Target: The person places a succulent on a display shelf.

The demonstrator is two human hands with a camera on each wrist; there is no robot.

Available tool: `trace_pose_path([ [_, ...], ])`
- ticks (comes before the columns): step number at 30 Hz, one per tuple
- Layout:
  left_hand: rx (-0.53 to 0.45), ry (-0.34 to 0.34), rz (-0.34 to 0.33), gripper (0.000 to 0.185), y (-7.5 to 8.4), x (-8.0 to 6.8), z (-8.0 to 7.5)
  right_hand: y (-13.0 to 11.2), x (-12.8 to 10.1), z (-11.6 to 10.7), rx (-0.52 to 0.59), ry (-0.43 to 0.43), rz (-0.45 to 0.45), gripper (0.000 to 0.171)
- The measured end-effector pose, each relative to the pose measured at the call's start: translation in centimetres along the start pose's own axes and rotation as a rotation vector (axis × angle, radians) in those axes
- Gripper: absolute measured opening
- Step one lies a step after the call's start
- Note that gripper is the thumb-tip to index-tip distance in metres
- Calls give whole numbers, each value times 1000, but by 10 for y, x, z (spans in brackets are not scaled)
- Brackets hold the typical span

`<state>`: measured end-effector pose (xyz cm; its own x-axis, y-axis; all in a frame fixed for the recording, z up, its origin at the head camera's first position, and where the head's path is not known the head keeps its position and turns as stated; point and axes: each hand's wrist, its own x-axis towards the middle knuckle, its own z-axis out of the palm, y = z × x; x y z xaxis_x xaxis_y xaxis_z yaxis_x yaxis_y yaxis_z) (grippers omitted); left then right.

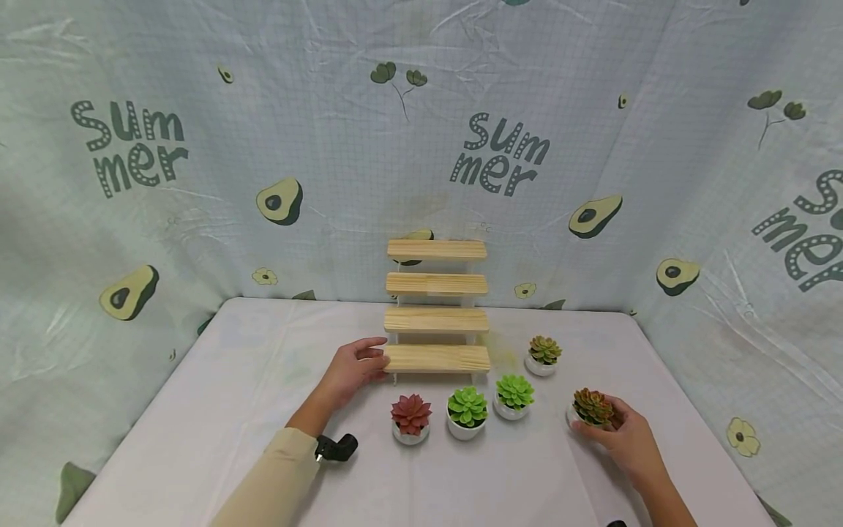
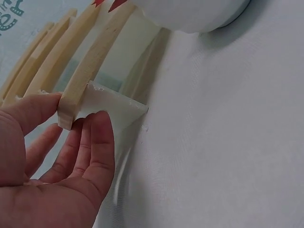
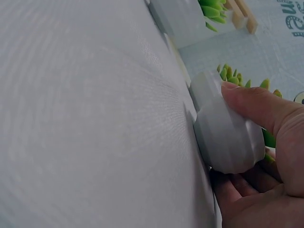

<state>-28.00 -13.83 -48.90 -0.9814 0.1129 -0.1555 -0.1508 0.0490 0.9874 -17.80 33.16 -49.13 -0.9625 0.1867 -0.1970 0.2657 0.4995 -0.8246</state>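
- The right hand (image 1: 626, 435), at the lower right of the head view, is wrapped round the reddish-green succulent pot (image 1: 590, 410), which stands on the tabletop (image 1: 217, 410) at the right end of the loose row of plants.
- In the right wrist view the thumb lies across the pot's white side (image 3: 228, 137) and the other fingers (image 3: 247, 183) curl beneath it, so the fingers are clamped on the pot; it looks still seated on the cloth.
- From this pot the stepped wooden shelf (image 1: 437, 307) lies up and to the left in the head view, its four planks running left to right across the frame.
- The left hand (image 1: 352, 369) is the nearer one to the shelf: it sits at the left end of the lowest plank (image 1: 437, 358).
- In the left wrist view the thumb rests on top of that plank end (image 2: 71, 102) and the fingers (image 2: 97, 147) lie against the clear side panel (image 2: 114, 109) below, a light pinch rather than a full fist.
- Between the two hands stand the red succulent (image 1: 411, 419), two bright green succulents (image 1: 467, 412) (image 1: 514, 396) and a further greenish-pink one (image 1: 543, 354) just right of the shelf.
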Motion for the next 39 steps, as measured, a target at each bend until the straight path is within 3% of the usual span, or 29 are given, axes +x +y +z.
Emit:
trace_pose_path([
  [18,25,10,-33,45,3,4,3,-1,3,-2,-43,-17,10,101],
  [30,-2,25,-47,45,3,5,3,0,3,2,16,6,30,100],
  [39,-5,11,-43,43,3,5,4,0,3,3,-34,41,26,99],
])
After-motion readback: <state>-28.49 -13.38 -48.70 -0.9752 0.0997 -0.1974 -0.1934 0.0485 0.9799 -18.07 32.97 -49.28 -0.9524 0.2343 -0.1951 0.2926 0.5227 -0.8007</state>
